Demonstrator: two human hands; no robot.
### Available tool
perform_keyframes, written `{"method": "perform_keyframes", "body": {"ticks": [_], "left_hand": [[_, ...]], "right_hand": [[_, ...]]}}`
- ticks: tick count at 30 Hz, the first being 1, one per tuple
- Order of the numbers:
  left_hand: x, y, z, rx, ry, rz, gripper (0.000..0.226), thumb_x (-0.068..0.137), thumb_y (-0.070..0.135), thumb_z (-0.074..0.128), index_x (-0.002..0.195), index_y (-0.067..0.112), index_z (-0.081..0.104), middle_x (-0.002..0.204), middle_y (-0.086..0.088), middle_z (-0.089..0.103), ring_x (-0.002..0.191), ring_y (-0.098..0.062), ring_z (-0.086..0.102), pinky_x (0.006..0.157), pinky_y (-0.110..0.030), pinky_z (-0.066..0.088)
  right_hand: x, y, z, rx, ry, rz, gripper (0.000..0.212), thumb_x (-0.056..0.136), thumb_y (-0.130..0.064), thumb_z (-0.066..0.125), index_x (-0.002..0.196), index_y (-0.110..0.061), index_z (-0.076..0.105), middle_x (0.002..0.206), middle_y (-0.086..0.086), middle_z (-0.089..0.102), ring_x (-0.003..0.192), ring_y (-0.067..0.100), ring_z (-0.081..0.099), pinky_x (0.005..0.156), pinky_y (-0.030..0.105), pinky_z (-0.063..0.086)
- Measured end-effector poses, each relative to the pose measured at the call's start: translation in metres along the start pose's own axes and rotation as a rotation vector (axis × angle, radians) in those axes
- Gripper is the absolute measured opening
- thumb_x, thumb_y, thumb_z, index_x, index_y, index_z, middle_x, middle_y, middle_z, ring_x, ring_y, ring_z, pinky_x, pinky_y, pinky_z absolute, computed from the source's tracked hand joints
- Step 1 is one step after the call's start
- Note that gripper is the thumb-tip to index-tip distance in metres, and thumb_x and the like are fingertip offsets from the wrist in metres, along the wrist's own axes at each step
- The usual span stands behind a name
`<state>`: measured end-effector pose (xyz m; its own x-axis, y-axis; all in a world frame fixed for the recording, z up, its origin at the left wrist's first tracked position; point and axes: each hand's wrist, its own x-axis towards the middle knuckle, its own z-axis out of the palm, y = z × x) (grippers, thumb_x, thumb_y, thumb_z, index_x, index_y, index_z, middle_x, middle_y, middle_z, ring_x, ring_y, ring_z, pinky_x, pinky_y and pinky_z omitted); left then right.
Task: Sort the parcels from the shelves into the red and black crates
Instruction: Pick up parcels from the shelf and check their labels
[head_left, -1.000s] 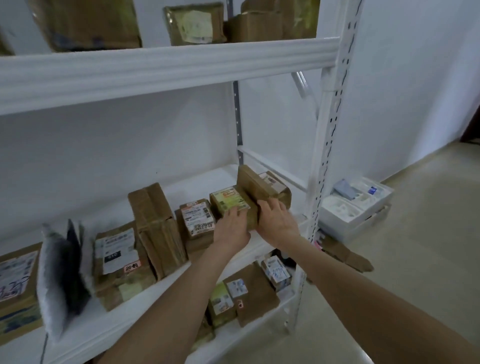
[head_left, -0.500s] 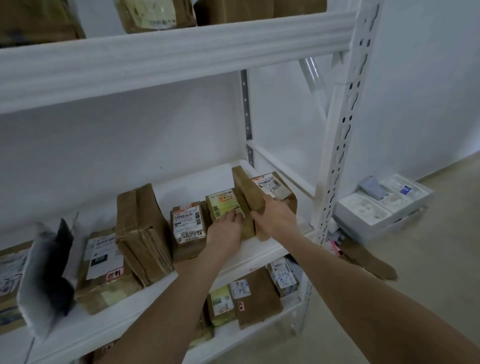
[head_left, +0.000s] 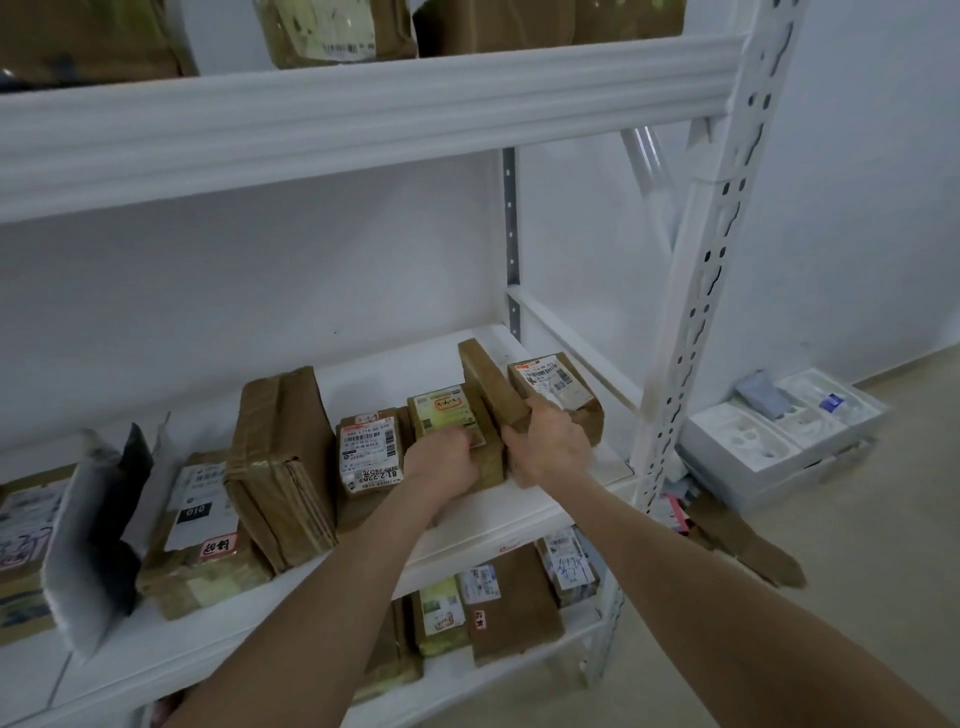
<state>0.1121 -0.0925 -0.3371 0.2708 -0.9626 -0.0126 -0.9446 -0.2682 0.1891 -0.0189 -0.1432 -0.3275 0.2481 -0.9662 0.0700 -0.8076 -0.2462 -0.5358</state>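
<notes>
Brown cardboard parcels stand in a row on the middle white shelf (head_left: 519, 514). My left hand (head_left: 441, 460) grips a small parcel with a yellow-green label (head_left: 441, 410). My right hand (head_left: 548, 441) grips the front edge of a tilted brown parcel (head_left: 485, 376) just to its right. A parcel with a white and orange label (head_left: 558, 387) leans behind my right hand. Left of my hands stand a barcode-labelled parcel (head_left: 370, 449) and a tall taped box (head_left: 283, 462). No red or black crate is in view.
More parcels fill the top shelf (head_left: 363, 104) and the lower shelf (head_left: 498, 603). A grey and black mailer bag (head_left: 96, 525) leans at the left. The white upright post (head_left: 696, 291) stands right of my hands. White foam trays (head_left: 774, 436) lie on the floor.
The view has moved closer to the shelf. Both hands have stayed on the same two parcels, my right hand closing further round the tilted one.
</notes>
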Motion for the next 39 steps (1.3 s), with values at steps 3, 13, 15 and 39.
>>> {"method": "perform_keyframes", "body": {"ticks": [3, 13, 15, 39], "left_hand": [[0.000, 0.003, -0.016, -0.367, 0.055, -0.145, 0.041, 0.094, 0.026, 0.051, 0.134, 0.018, 0.054, 0.131, -0.004, 0.059, 0.118, -0.023, 0.057, 0.095, -0.032, 0.047], [-0.005, 0.038, -0.064, -1.391, 0.193, -0.363, 0.042, 0.081, 0.048, 0.069, 0.101, 0.011, 0.062, 0.107, -0.008, 0.069, 0.096, -0.026, 0.067, 0.087, -0.042, 0.056], [-0.011, 0.040, -0.067, -1.455, 0.230, -0.384, 0.037, 0.084, 0.033, 0.071, 0.106, 0.006, 0.060, 0.104, -0.010, 0.068, 0.093, -0.027, 0.068, 0.080, -0.041, 0.058], [-0.044, -0.006, -0.086, -0.461, 0.251, -0.154, 0.048, 0.097, 0.014, 0.050, 0.143, 0.021, 0.043, 0.132, -0.006, 0.057, 0.118, -0.025, 0.054, 0.092, -0.031, 0.043]], "right_hand": [[0.007, 0.008, -0.012, 0.145, 0.080, 0.058, 0.034, 0.088, -0.038, 0.061, 0.116, -0.020, 0.052, 0.103, 0.002, 0.064, 0.090, 0.024, 0.063, 0.078, 0.034, 0.052], [-0.001, 0.008, -0.038, 0.239, 0.155, -0.307, 0.026, 0.086, -0.024, 0.067, 0.107, -0.019, 0.054, 0.113, -0.001, 0.054, 0.096, 0.023, 0.057, 0.075, 0.032, 0.046], [-0.010, 0.006, -0.032, 0.199, 0.166, -0.425, 0.029, 0.083, -0.019, 0.069, 0.107, -0.015, 0.054, 0.115, 0.003, 0.052, 0.098, 0.025, 0.057, 0.075, 0.034, 0.048], [0.006, -0.012, -0.069, 0.046, 0.199, -0.418, 0.094, 0.085, -0.042, 0.069, 0.153, -0.027, 0.006, 0.161, 0.006, 0.003, 0.148, 0.030, 0.005, 0.120, 0.047, 0.016]]}}
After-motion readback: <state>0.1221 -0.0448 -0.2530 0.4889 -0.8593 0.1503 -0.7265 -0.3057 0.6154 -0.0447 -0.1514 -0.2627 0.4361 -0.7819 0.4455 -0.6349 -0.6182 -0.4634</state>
